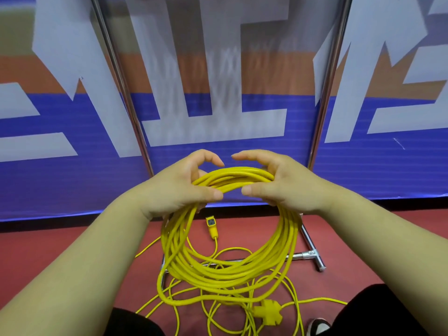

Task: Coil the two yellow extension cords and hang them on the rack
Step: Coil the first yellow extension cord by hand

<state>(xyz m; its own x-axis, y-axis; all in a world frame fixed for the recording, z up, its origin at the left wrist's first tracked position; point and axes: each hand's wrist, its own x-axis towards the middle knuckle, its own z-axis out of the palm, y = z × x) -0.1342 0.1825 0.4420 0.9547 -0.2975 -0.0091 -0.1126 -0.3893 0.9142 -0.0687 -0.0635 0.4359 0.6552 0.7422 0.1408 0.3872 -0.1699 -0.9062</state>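
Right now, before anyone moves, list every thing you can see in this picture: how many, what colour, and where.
coiled cord: one, yellow, hanging from both hands in front of the rack
loose cord: tangled loops, yellow, on the floor under the coil
socket end: one, yellow, on the floor, seen through the coil
socket block: one, yellow, on the floor at bottom centre
rack: one, silver metal, in front of the banner
banner: one, blue, orange and white, behind the rack
floor: red
shoe: one, black and white, bottom right
left hand: grips the coil's top
right hand: grips the coil's top
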